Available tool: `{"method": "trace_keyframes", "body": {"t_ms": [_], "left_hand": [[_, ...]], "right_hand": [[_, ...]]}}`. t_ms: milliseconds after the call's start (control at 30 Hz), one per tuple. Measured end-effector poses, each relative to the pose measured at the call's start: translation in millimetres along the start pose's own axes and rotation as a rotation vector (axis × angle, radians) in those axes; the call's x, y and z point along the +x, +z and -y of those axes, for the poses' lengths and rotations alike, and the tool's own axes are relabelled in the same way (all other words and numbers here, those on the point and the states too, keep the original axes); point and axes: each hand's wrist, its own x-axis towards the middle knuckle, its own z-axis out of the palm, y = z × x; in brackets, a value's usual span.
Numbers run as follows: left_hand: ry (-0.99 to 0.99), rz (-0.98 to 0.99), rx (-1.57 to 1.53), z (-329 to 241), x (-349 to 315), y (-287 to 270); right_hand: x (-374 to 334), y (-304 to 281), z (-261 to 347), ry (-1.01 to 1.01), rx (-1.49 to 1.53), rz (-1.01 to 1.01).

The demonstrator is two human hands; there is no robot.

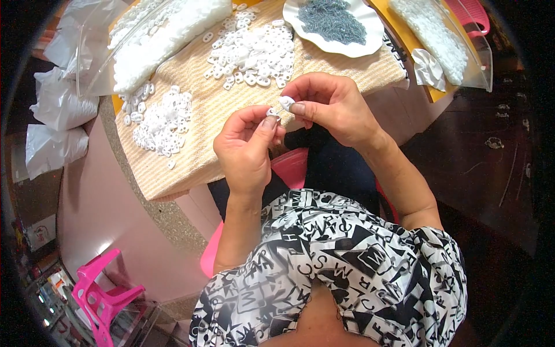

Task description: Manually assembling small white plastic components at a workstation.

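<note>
Near the front edge of the cloth, my two hands are close together in the air. My left hand (pixel 250 139) pinches a small white plastic piece (pixel 272 112) with holes, between thumb and fingertips. In my right hand (pixel 332 107) is a small white oval plastic piece (pixel 286 103), gripped by thumb and index finger. The two pieces are almost side by side; a small gap shows between them. Beyond my hands lies a heap of white oval pieces with holes (pixel 251 49). A second heap of smaller white pieces (pixel 165 122) lies to the left.
A striped beige cloth (pixel 199 147) covers the table. At the far right stands a scalloped white plate (pixel 295 23) of small grey metal parts. Clear bags of white pieces (pixel 173 43) lie at the back. A pink stool (pixel 104 295) stands on the floor at lower left.
</note>
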Motion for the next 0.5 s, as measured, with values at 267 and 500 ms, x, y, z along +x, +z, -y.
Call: {"method": "trace_keyframes", "body": {"t_ms": [267,500], "left_hand": [[0.011,-0.016,-0.015,-0.7,-0.1,2.5],[0.014,-0.016,0.000,-1.2,-1.1,4.3]], "right_hand": [[-1.2,1.3,2.3,-0.008,-0.065,-0.026],[-0.8,1.2,-1.6,-0.066,-0.089,0.006]]}}
